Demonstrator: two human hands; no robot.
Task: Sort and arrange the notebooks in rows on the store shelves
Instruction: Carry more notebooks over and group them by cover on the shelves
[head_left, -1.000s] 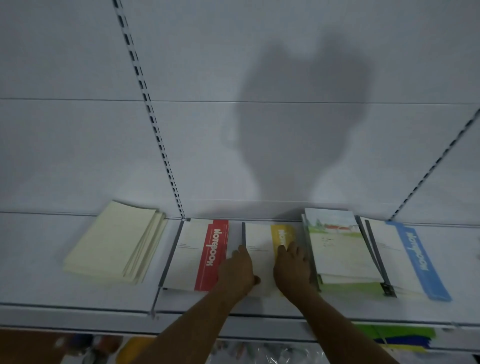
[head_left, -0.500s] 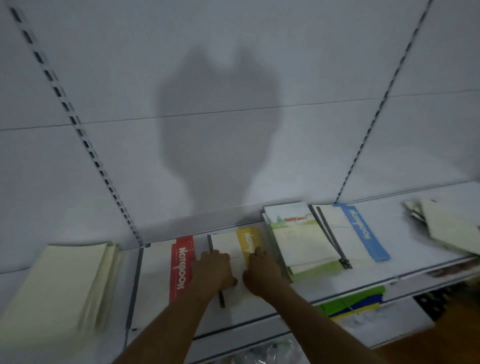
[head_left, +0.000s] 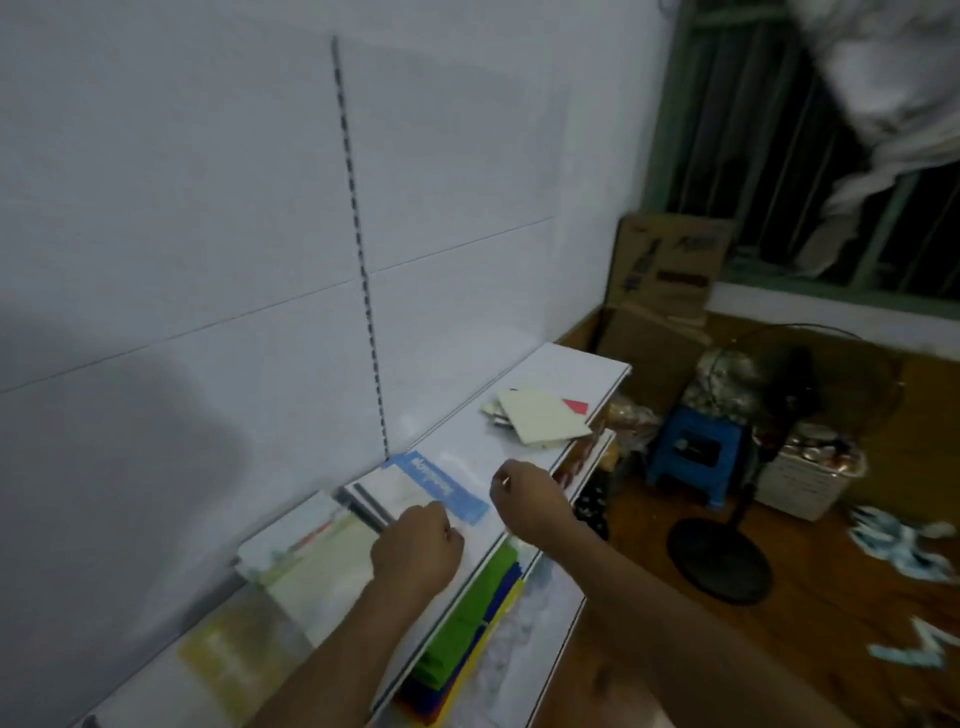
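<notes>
Nearest the camera, two bare forearms are seen reaching in from 6 o'clock over a white shelf (head_left: 519, 415) that runs diagonally from 7 o'clock toward 2 o'clock. The left hand (head_left: 418, 551) is held with its fingers curled under, over the near edge of the blue-striped notebook (head_left: 441, 486); whether that cover is gripped or only touched cannot be told through the blur. The right hand (head_left: 524, 499) is kept above the bare shelf just at 3 o'clock of that notebook, fingers curled in, and nothing is seen held in it. At 9 o'clock of the left hand a landscape-cover notebook stack (head_left: 306, 556) is laid flat, and nearer still, toward 7 o'clock, a yellow-striped notebook (head_left: 228, 654) is blurred. Beneath the shelf edge, green, blue and yellow sheets (head_left: 467, 623) are stored on a lower level. Farther along the shelf, toward 1 o'clock, a loose pile of cream notebooks (head_left: 543, 421) is left well apart from the hands. Beyond it, a blue stool (head_left: 696, 452) and a standing fan (head_left: 727, 561) are seen on the floor
</notes>
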